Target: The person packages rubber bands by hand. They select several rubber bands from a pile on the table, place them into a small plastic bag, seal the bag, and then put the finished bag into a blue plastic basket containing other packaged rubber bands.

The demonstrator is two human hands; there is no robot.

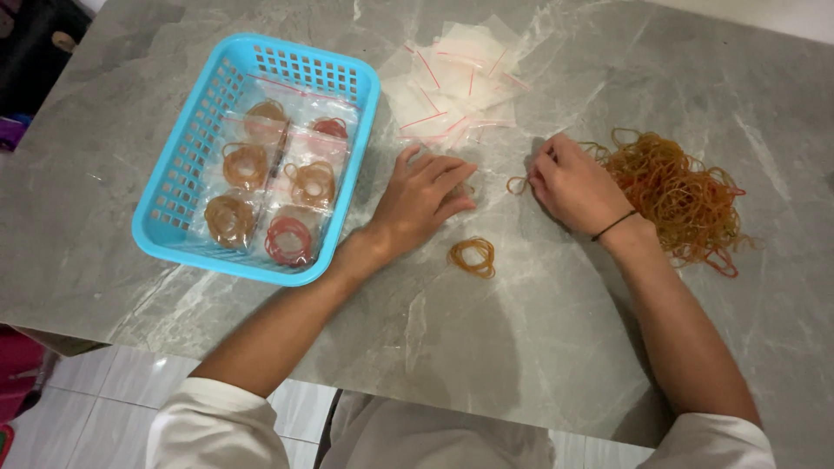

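Observation:
My left hand lies flat on the grey table, fingers spread over a small clear bag that is mostly hidden under them. My right hand pinches a single brown rubber band between its fingertips, just right of the left hand. A large tangled heap of brown and red rubber bands lies behind and to the right of my right hand. A small bunch of brown rubber bands rests on the table in front of both hands.
A blue plastic basket at the left holds several clear bags filled with rubber bands. A pile of empty clear zip bags with red strips lies beyond my hands. The table's near edge runs above a tiled floor.

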